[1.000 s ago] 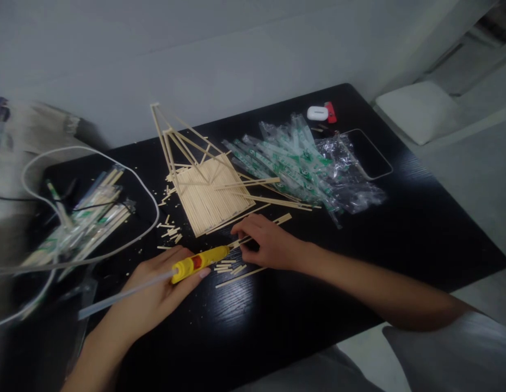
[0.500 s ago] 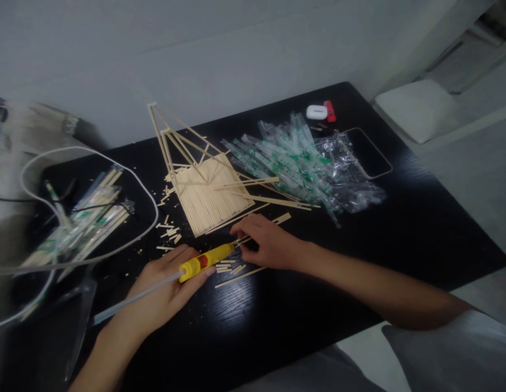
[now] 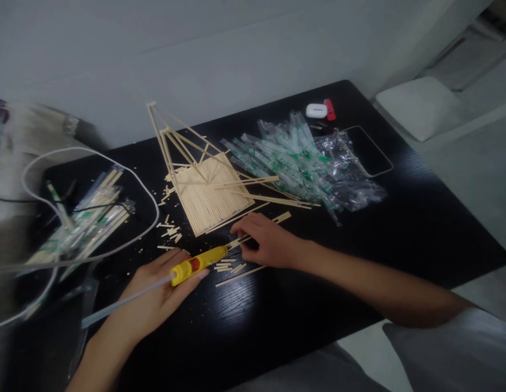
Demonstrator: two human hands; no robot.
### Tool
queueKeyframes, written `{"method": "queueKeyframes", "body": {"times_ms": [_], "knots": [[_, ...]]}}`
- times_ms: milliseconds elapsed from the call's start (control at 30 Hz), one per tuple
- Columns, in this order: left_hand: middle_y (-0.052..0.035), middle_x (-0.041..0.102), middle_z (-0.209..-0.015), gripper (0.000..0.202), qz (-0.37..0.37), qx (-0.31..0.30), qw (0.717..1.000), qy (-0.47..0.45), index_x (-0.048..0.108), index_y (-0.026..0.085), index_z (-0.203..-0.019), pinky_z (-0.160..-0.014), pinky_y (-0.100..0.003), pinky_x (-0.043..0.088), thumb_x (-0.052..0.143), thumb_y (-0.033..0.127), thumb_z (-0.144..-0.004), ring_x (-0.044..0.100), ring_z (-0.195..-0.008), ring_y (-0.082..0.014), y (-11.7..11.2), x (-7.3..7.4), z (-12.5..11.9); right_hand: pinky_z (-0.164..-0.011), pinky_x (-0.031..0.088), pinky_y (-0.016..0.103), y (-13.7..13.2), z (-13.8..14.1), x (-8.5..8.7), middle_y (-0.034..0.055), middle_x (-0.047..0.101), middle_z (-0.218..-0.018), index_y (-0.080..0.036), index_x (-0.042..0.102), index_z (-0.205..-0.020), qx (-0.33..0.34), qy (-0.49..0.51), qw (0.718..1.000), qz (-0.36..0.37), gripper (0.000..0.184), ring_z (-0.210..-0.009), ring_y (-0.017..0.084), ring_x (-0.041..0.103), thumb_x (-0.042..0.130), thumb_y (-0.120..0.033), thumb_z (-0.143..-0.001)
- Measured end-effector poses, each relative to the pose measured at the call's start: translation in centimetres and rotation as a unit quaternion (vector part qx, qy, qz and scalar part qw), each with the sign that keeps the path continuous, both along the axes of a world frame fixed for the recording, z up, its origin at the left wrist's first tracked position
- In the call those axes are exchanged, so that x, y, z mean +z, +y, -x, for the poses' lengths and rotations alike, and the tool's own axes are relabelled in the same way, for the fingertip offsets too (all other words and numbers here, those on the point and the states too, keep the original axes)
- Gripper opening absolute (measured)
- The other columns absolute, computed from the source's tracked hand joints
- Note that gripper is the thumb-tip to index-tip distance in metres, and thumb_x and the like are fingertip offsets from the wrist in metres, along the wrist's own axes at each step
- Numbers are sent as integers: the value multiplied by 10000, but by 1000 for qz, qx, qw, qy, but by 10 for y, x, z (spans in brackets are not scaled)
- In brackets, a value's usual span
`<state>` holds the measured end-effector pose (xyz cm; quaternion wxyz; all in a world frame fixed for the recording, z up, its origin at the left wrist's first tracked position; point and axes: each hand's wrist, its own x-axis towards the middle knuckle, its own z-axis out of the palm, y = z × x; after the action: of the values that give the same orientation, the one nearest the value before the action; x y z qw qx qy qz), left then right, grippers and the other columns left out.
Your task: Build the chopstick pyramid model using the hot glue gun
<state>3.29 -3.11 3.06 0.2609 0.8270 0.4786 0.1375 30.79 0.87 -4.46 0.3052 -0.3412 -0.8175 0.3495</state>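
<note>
My left hand (image 3: 155, 291) is wrapped round a yellow hot glue gun (image 3: 199, 264), with a clear glue stick (image 3: 126, 302) sticking out of its back end. The gun's nozzle points right, close to the near end of a pair of joined wooden sticks (image 3: 282, 218). My right hand (image 3: 261, 239) pinches these sticks against the table. Short cut stick pieces (image 3: 226, 265) and one longer stick (image 3: 239, 276) lie just below the nozzle. Behind the hands stands a wooden stick structure, a flat slatted base (image 3: 214, 190) with a slanting frame (image 3: 167, 141) rising from it.
Crumpled plastic wrappers (image 3: 289, 158) with green print lie at the back right, beside a phone (image 3: 367, 151), a white earbud case (image 3: 316, 111) and a red item (image 3: 329, 109). Wrapped chopsticks (image 3: 96, 218) and a looping white cable (image 3: 133, 171) are on the left. Stick scraps (image 3: 170, 231) litter the table.
My left hand has drawn the glue gun slightly left and down, a little away from my right hand. The right hand and its sticks have stayed in place.
</note>
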Motion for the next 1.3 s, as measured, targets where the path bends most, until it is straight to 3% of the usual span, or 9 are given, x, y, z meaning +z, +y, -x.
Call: {"method": "queueKeyframes", "body": {"times_ms": [500, 800, 1300], "knots": [[10, 652, -732, 246, 0, 7, 1000, -2, 649, 253, -806, -567, -251, 493, 617, 375, -1018, 656, -614, -141, -5, 1, 10, -958, 526, 413, 0, -1, 1, 76, 692, -1015, -192, 617, -1107, 3, 4, 1000, 2, 310, -1007, 246, 639, 630, -43, -835], [7, 723, -880, 150, 6, 18, 1000, 4, 683, 276, -934, -665, -246, 545, 609, 354, -1038, 716, -751, -162, -11, 1, 19, -972, 523, 409, 0, -1, 1, 64, 688, -1006, -201, 611, -1110, 2, 1, 1000, -2, 324, -1014, 244, 642, 627, -35, -832], [-10, 705, -836, 213, 9, 6, 1000, -17, 703, 239, -926, -679, -247, 545, 625, 403, -1037, 686, -730, -155, -8, -9, 7, -956, 521, 401, 0, 0, 2, 67, 695, -1015, -198, 616, -1123, 3, 3, 1000, 1, 323, -1024, 249, 642, 638, -38, -843]]}}
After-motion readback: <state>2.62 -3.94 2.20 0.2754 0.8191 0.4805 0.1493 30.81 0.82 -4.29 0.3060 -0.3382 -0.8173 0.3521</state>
